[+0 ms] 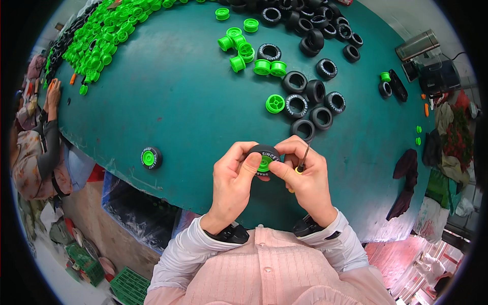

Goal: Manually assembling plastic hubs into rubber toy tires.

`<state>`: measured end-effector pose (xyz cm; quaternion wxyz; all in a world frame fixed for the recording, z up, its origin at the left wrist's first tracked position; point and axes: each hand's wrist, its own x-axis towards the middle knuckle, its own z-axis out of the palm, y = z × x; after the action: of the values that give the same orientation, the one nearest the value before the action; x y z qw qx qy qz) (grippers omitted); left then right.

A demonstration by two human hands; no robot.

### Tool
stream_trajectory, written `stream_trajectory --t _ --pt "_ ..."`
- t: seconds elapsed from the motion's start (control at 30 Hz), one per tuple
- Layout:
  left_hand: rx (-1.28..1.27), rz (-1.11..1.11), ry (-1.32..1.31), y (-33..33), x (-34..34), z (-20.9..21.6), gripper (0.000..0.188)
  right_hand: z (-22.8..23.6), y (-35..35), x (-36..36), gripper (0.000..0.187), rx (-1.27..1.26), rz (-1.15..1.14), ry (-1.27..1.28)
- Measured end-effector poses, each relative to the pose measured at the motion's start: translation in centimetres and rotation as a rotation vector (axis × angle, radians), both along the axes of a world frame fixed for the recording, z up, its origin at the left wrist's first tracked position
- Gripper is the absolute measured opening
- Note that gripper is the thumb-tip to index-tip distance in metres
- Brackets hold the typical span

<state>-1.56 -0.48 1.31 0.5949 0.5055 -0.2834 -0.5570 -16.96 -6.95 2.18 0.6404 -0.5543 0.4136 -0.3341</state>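
Between my hands, over the table's near edge, is a small toy wheel [264,163]: a black rubber tire with white lettering around a bright green rim. My left hand [229,175] grips its left side, thumb on the front. My right hand [307,178] pinches the right side, its thumb pressed near the rim. Also in my right hand is a screwdriver-like tool [305,158] with a thin metal shaft pointing up and away and a yellow handle mostly hidden by the fingers. Loose black tires [303,130] and a green rim [275,103] lie just beyond.
The green table [193,112] carries a heap of green rims [107,38] far left and piled black tires [317,23] at the back. A fitted wheel [151,158] lies left. At right are a metal flask [417,46] and dark cloth [405,180]. Another person's hands [53,94] rest far left.
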Motion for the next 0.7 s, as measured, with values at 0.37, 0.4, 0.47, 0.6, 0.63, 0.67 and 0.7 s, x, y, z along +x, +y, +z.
stream_trajectory --t 0.37,0.4,0.47,0.6,0.63,0.67,0.7 --pt "0.089 -0.013 0.218 -0.5 0.4 -1.3 0.031 -0.9 0.3 0.9 0.020 0.104 -0.081 0.028" --pt "0.105 -0.018 0.257 -0.5 0.5 -1.2 0.030 -0.6 0.2 1.0 0.020 0.157 -0.073 0.049" --pt "0.138 -0.029 0.337 -0.8 0.7 -0.8 0.029 0.4 -0.4 0.9 0.020 0.264 -0.057 0.091" --pt "0.103 -0.129 0.128 -0.8 2.0 -0.5 0.026 0.5 -0.5 0.1 0.019 0.117 -0.035 0.196" --pt "0.077 -0.155 0.143 -0.6 2.4 -0.8 0.027 0.5 -0.4 0.1 0.018 0.090 -0.036 0.171" --pt "0.051 -0.181 0.157 -0.5 2.6 -1.1 0.027 0.4 -0.3 0.2 0.018 0.064 -0.037 0.145" --pt "0.053 -0.163 0.222 -0.5 2.5 -1.2 0.027 0.5 -0.3 0.2 0.017 0.035 -0.036 0.120"
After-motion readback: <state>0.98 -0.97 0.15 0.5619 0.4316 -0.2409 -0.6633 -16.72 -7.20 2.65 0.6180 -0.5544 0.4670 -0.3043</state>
